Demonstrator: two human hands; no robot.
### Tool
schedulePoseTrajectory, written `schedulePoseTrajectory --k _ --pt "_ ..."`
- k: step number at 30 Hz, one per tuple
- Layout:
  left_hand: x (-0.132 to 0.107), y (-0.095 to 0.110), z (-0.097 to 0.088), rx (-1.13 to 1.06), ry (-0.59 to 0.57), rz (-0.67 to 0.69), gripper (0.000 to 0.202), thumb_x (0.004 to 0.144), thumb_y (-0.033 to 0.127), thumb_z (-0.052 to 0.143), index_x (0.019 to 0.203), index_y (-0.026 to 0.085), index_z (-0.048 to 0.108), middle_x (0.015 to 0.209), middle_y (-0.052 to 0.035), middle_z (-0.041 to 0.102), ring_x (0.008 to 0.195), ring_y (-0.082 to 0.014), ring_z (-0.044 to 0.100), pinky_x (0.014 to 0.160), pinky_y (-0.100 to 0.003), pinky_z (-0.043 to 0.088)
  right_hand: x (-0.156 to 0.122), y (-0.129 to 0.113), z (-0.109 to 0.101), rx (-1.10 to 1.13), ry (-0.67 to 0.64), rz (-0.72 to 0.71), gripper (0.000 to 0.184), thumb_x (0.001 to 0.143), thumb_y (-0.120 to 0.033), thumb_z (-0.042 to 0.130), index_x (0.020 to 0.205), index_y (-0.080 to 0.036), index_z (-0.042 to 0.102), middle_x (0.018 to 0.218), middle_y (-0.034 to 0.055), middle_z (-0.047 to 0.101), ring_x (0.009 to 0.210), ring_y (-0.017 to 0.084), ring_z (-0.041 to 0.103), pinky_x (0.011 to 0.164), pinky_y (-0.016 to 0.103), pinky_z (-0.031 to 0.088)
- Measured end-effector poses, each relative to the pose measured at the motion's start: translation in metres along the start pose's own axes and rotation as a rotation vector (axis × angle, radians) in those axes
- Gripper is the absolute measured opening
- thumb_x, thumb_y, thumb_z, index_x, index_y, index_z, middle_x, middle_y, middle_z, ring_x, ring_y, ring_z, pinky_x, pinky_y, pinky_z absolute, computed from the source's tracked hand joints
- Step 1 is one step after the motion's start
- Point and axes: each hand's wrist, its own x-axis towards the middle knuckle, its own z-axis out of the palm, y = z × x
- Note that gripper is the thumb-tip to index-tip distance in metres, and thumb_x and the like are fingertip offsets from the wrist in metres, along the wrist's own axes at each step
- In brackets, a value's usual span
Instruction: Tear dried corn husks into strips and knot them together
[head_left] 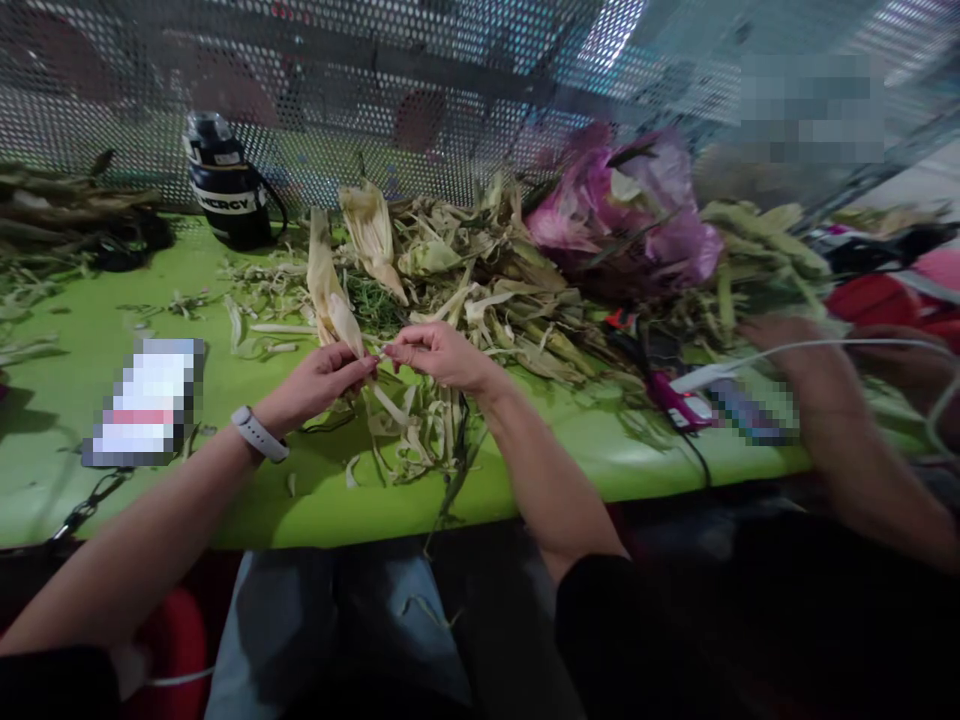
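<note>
Fingers of two hands, one pale husk, one bottle

Short black sleeves; pale, dark-dotted wristband behind left hand; blue jeans.

Dark, rounded bottle with a clear lid and black side strap: shows "NERGY" in dark capitals on a white band around the body.
Small pale label near the bottle's top: carries marks too small to read.
Flat rectangular phone with a bright white screen: pixelated, with a reddish bar, beyond reading.
Dark rectangular phone at the right: likewise pixelated, beyond reading.
</note>
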Motion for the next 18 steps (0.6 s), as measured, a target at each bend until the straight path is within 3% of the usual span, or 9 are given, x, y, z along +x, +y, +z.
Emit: schedulePoseTrajectory --k 2,3,5,7,8,10,13,14,18 --pt "0.001 -0.001 0.0 -0.101 0.039 -0.028 0.026 0.08 0.043 0.071 0.08 0.017 0.069 0.064 0.0004 0.061 0.056 -0.0085 0.052 0.054 -0.021 0.04 0.002 0.004 -0.001 -0.024 0.08 -0.025 0.043 0.085 -0.057 0.06 0.077 -0.014 0.063 0.064 -0.002 0.054 0.059 0.01 0.047 0.057 0.024 0.037" --pt "0.002 -0.001 0.0 -0.162 0.058 -0.045 0.027 0.08 0.043 0.071 0.082 0.016 0.07 0.067 -0.0013 0.065 0.059 -0.01 0.057 0.057 -0.022 0.042 0.003 0.006 -0.003 -0.055 0.197 -0.064 0.04 0.085 -0.055 0.06 0.081 -0.015 0.063 0.072 0.0003 0.059 0.067 0.012 0.053 0.063 0.025 0.042" --pt "0.003 -0.001 0.001 -0.295 0.102 -0.071 0.031 0.08 0.044 0.071 0.089 0.015 0.07 0.075 -0.0056 0.072 0.071 -0.0146 0.066 0.066 -0.025 0.048 0.002 0.006 -0.006 -0.153 0.573 -0.18 0.034 0.087 -0.051 0.06 0.09 -0.017 0.063 0.09 0.0041 0.064 0.085 0.016 0.058 0.078 0.03 0.046" --pt "0.004 0.0 0.002 -0.415 0.143 -0.066 0.032 0.079 0.042 0.073 0.093 0.014 0.069 0.084 -0.0089 0.075 0.084 -0.0194 0.071 0.08 -0.03 0.051 -0.002 0.001 -0.008 -0.253 0.953 -0.295 0.029 0.09 -0.048 0.057 0.091 -0.019 0.062 0.094 0.0049 0.063 0.092 0.017 0.058 0.085 0.033 0.046" --pt "0.004 0.001 0.003 -0.461 0.157 -0.052 0.032 0.078 0.041 0.074 0.094 0.014 0.067 0.088 -0.0095 0.075 0.089 -0.021 0.071 0.085 -0.032 0.051 -0.005 -0.003 -0.006 -0.278 1.041 -0.338 0.027 0.092 -0.046 0.054 0.09 -0.02 0.062 0.091 0.0045 0.062 0.089 0.017 0.058 0.083 0.032 0.046" --pt "0.004 0.002 0.005 -0.515 0.175 -0.013 0.029 0.077 0.037 0.076 0.091 0.014 0.065 0.09 -0.0083 0.075 0.093 -0.0215 0.072 0.09 -0.034 0.05 -0.01 -0.011 0.001 -0.277 0.942 -0.374 0.03 0.095 -0.044 0.05 0.081 -0.02 0.061 0.077 0.0018 0.06 0.073 0.014 0.056 0.072 0.029 0.045" --pt "0.004 0.002 0.008 -0.549 0.227 0.031 0.026 0.074 0.032 0.079 0.085 0.016 0.063 0.084 -0.0027 0.073 0.088 -0.0163 0.071 0.088 -0.029 0.05 -0.011 -0.017 0.022 -0.328 0.467 -0.274 0.037 0.091 -0.047 0.055 0.069 -0.018 0.062 0.068 0.0012 0.061 0.062 0.012 0.053 0.062 0.028 0.041" --pt "0.004 0.003 0.009 -0.552 0.251 0.042 0.026 0.072 0.031 0.08 0.084 0.016 0.062 0.082 -0.001 0.072 0.086 -0.0147 0.07 0.086 -0.027 0.051 -0.01 -0.016 0.029 -0.332 0.374 -0.232 0.036 0.09 -0.047 0.057 0.071 -0.018 0.064 0.071 0.0025 0.064 0.064 0.013 0.055 0.062 0.028 0.041" --pt "0.003 0.001 0.011 -0.503 0.26 0.084 0.031 0.073 0.034 0.079 0.087 0.017 0.058 0.086 -0.0013 0.071 0.089 -0.0162 0.07 0.085 -0.029 0.052 0.0 -0.005 0.052 -0.292 0.205 -0.098 0.028 0.088 -0.044 0.059 0.085 -0.017 0.068 0.085 0.0054 0.07 0.074 0.016 0.06 0.068 0.029 0.043"
